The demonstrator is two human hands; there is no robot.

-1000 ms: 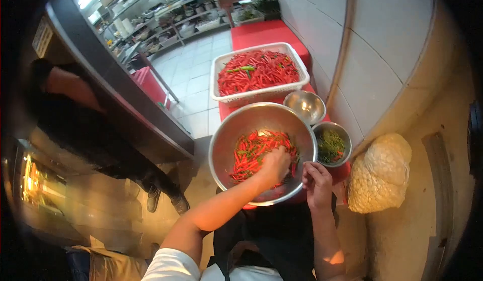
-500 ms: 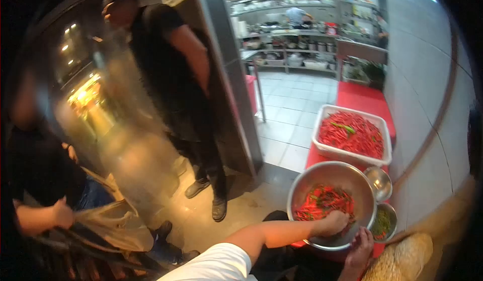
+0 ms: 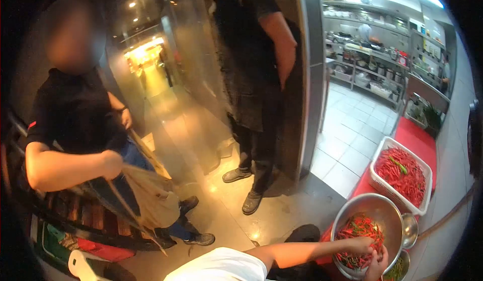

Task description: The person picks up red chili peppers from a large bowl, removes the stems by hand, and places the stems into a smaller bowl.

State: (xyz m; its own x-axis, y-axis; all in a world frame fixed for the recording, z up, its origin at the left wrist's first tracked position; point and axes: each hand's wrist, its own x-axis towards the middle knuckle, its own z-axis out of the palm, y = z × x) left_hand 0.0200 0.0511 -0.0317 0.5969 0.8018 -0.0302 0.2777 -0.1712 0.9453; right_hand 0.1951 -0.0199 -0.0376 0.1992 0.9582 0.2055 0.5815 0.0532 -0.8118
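My left hand (image 3: 360, 246) reaches over a large steel bowl (image 3: 394, 211) of red chili peppers (image 3: 358, 226), some with green stems. Its fingers are closed in a pinch, with a bit of red at the tips that looks like a chili pepper. Against those fingertips, over the bowl's near right side, my right hand (image 3: 378, 265) has its fingers bent and closed; what they hold is too small to make out. Beside the bowl on the right are a small steel bowl (image 3: 410, 229) and another bowl holding green stems (image 3: 398, 268).
A white basket (image 3: 376, 179) heaped with red chilies and one green one stands behind the bowl on a red surface (image 3: 416, 136). To the left, one person (image 3: 75, 115) grips a beige cloth or bag (image 3: 151, 193); another (image 3: 254, 64) stands by the doorway.
My head has turned left, so the scene shifts right. My left hand has lifted from the chilies in the bowl and come together with my right hand.
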